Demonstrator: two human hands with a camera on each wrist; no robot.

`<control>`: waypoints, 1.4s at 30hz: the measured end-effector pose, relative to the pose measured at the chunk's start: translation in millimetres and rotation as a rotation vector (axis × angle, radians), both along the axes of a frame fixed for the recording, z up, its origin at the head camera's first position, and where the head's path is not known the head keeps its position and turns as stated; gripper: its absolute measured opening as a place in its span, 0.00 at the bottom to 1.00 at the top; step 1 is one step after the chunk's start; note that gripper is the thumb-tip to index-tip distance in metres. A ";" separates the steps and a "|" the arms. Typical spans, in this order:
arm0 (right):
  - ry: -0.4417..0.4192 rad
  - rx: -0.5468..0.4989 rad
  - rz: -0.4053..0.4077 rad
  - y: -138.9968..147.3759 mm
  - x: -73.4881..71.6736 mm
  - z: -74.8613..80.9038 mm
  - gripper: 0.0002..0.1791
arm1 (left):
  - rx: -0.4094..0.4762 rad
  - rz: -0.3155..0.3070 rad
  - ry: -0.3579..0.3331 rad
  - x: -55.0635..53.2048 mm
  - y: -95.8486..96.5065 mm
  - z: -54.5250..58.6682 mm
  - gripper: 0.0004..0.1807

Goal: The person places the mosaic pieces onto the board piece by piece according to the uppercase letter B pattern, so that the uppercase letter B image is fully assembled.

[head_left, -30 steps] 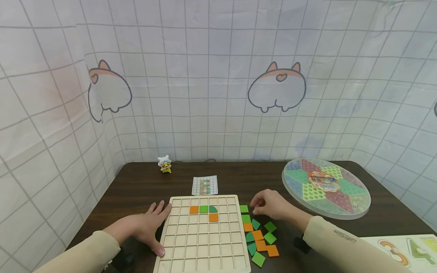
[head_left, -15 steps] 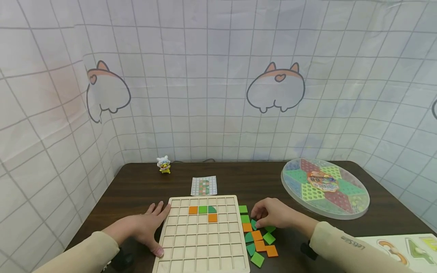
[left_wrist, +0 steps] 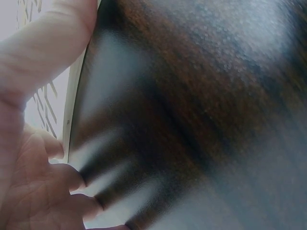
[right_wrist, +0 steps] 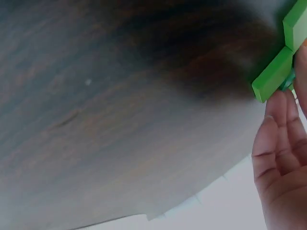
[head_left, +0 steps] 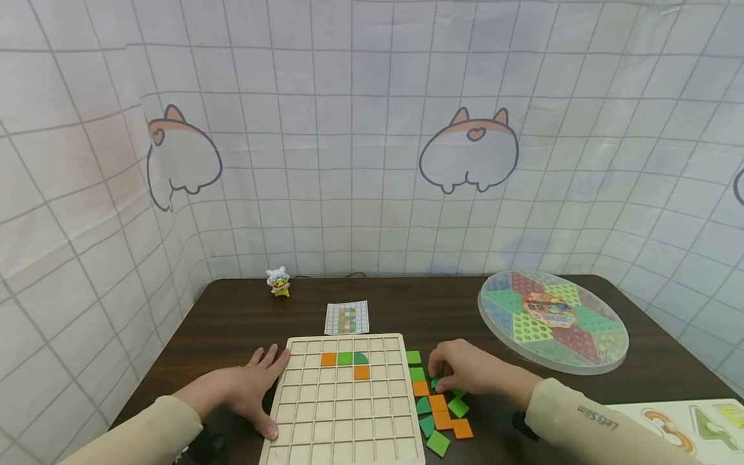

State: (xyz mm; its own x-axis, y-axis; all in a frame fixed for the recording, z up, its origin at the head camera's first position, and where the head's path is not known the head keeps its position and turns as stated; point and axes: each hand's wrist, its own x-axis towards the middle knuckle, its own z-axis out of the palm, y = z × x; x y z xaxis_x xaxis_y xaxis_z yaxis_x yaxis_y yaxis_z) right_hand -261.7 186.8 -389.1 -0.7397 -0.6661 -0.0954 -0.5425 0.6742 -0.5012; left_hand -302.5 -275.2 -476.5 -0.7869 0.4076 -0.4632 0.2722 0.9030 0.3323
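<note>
A pale wooden grid board (head_left: 343, 409) lies on the table. It carries an orange square tile (head_left: 329, 359), a light green square, a dark green quarter-circle and a second orange square. Along the board's left edge rests my left hand (head_left: 251, 382), its fingers spread and thumb on the near part of the frame. Right of the board, my right hand (head_left: 468, 368) pinches a dark green quarter-circle tile (right_wrist: 288, 80) between thumb and fingertips, low over the table. Around it lie several loose tiles, such as an orange square (head_left: 462, 428) and a light green square (head_left: 438, 444).
Behind the board lies a small pattern card (head_left: 347, 317) with a coloured grid. A figurine (head_left: 278, 281) stands at the back left. A round Chinese checkers board (head_left: 553, 321) sits at the back right, and a white number sheet (head_left: 692, 423) at the right edge.
My right hand has come down toward the loose tiles and taken the dark green quarter-circle tile between its fingertips. The left hand has stayed at the board's edge.
</note>
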 end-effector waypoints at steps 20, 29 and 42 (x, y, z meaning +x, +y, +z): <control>0.058 -0.139 -0.109 -18.7 1.2 4.5 0.03 | 0.004 0.004 0.008 2.6 0.3 0.4 0.87; -0.023 -0.268 -0.208 -51.7 6.3 4.4 0.06 | 0.011 0.006 0.002 1.4 -0.6 -1.9 0.87; -0.156 -0.346 -0.223 -79.9 14.4 6.1 0.06 | 0.011 -0.007 0.018 2.7 2.4 1.8 0.88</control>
